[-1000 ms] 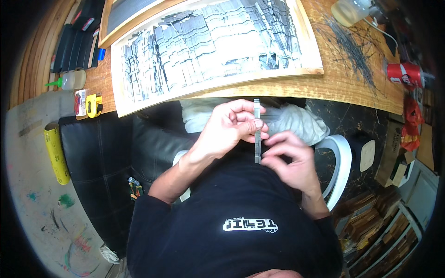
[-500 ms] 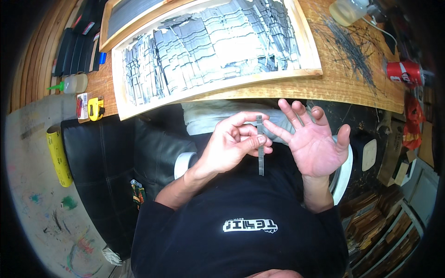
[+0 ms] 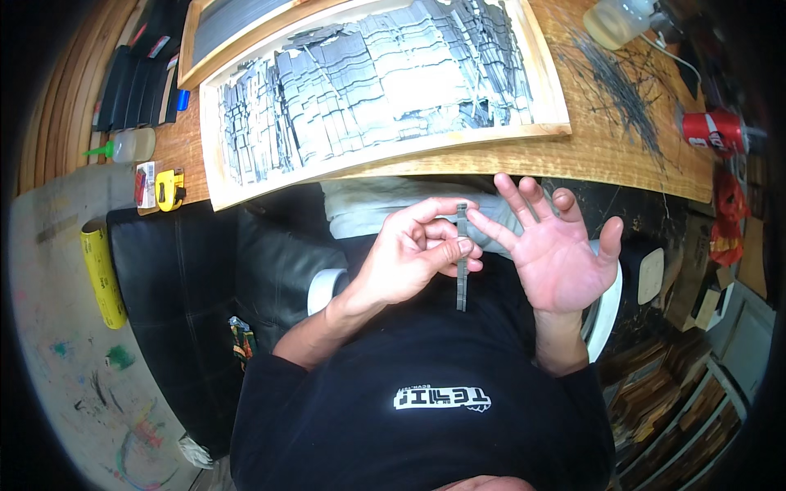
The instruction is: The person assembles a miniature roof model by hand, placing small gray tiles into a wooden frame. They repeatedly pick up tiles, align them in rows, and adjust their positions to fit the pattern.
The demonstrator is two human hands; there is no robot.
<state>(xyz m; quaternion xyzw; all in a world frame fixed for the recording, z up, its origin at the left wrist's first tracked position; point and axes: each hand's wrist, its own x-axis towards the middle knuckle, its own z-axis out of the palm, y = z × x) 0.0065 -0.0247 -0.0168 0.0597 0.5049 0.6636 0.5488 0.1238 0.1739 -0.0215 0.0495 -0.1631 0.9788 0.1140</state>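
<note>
My left hand pinches a thin grey segmented strip between thumb and fingers, holding it upright in front of my dark shirt. My right hand is spread with its palm up, and its index fingertip is at the strip's upper end; whether it touches the strip I cannot tell. Beyond both hands, on the wooden table, lies a shallow wooden-framed tray filled with many narrow grey strips and pieces laid in rows.
Loose dark slivers lie at the table's right, near a red can and a jar of yellowish liquid. At the left are a yellow tape measure, a green-tipped bottle and a black couch with a yellow roll beside it.
The strip has tilted very slightly in my left hand. Otherwise both hands keep nearly the same pose and place.
</note>
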